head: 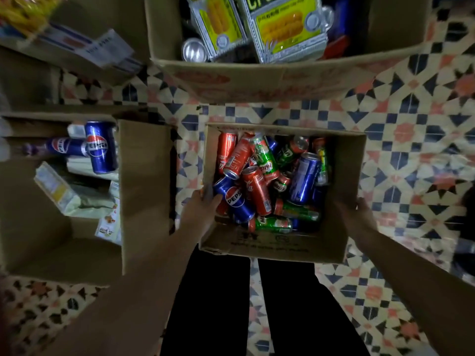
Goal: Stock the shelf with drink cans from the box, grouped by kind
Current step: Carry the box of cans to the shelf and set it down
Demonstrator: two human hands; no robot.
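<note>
An open cardboard box (pixel 344 176) stands on the patterned floor between my feet, filled with several loose cans: blue Pepsi, red cola and green ones. My left hand (pixel 203 201) reaches in at the box's left wall and closes on a blue Pepsi can (pixel 235 200) lying on the pile. My right hand (pixel 365 214) grips the box's right edge. Two blue Pepsi cans (pixel 100 147) are at the left on a shelf (pixel 51 114), one upright and one beside it.
A larger open carton (pixel 144 191) with packets lies at the left, close to the box. Another carton (pixel 257 75) with yellow snack packs and cans sits ahead. My dark trouser legs (pixel 282 304) are below the box. Tiled floor spreads to the right.
</note>
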